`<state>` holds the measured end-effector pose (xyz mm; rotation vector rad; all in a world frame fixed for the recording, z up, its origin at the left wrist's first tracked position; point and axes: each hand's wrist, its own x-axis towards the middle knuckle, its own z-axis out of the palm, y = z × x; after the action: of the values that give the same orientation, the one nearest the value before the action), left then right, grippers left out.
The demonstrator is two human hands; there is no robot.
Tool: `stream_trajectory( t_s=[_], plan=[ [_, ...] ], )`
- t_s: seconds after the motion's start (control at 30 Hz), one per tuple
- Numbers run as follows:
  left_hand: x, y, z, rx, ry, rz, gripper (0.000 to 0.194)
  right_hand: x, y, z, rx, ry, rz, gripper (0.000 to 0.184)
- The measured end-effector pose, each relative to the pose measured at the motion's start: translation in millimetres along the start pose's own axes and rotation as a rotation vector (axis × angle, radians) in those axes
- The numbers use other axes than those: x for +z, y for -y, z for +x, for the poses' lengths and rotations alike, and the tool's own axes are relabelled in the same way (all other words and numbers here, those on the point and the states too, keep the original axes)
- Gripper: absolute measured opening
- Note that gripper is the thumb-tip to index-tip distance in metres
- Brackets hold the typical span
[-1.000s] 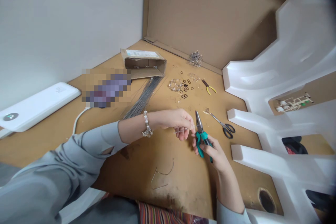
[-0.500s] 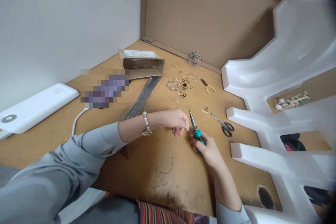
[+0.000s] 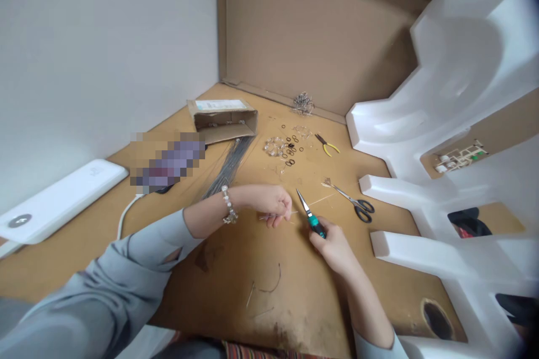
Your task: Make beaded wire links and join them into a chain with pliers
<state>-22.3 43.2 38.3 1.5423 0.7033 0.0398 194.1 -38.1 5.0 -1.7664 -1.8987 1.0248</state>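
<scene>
My left hand (image 3: 275, 206) is closed in a pinch on a thin wire (image 3: 295, 213), which pokes out on both sides of the fingers. A beaded bracelet (image 3: 228, 203) circles that wrist. In my right hand (image 3: 333, 245) are long-nose pliers (image 3: 304, 202) with teal and black handles. Their tips point up and left, a little right of my left fingertips and apart from them. The jaws look narrow from this angle. Bent wire pieces (image 3: 269, 290) lie on the table in front of me.
Scissors (image 3: 356, 202) and yellow-handled pliers (image 3: 327, 145) lie to the right, beside white foam (image 3: 404, 249). Behind my hands are black rings (image 3: 290, 148), clear bead loops (image 3: 274, 147), tangled wire (image 3: 303, 103), a wire bundle (image 3: 229, 165) and a cardboard box (image 3: 225, 137). A white power bank (image 3: 63, 199) lies left.
The pliers have turned and come away from my left fingertips, and their handles no longer show spread. My left hand has shifted slightly left. The whole view has tilted a little.
</scene>
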Motion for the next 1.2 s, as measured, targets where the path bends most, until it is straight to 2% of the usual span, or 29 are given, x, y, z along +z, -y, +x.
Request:
stream_trajectory(
  t_s=[0.07, 0.2, 0.27, 0.43, 0.63, 0.8, 1.0, 1.2],
  plan=[
    [-6.1, -9, -7, 0.054, -0.113, -0.018, 0.01, 0, 1, -1, 0.0, -0.016, -0.049, 0.009],
    [-9.0, -21, -5, 0.218, -0.571, -0.011, 0.017, 3, 9, -7, -0.017, -0.021, -0.16, 0.005],
    [-3.1, -19, 4, 0.225, -0.651, 0.035, 0.016, 4, 15, -11, -0.035, -0.014, -0.211, 0.004],
    [15.2, -7, 24, 0.159, -0.519, -0.039, 0.018, 8, 22, -15, -0.07, -0.003, -0.319, 0.002],
    [15.5, -4, 28, 0.122, -0.43, -0.035, 0.02, 10, 21, -14, -0.08, 0.003, -0.374, 0.004],
    [17.1, -3, 30, 0.164, -0.428, 0.077, 0.026, 9, 22, -15, -0.093, 0.012, -0.387, 0.006],
    [22.7, -2, 34, 0.142, -0.449, 0.145, 0.027, 10, 22, -16, -0.082, 0.015, -0.42, 0.006],
    [23.5, -7, 32, 0.142, -0.409, 0.276, 0.026, 10, 25, -17, -0.073, 0.018, -0.462, 0.01]
  ],
)
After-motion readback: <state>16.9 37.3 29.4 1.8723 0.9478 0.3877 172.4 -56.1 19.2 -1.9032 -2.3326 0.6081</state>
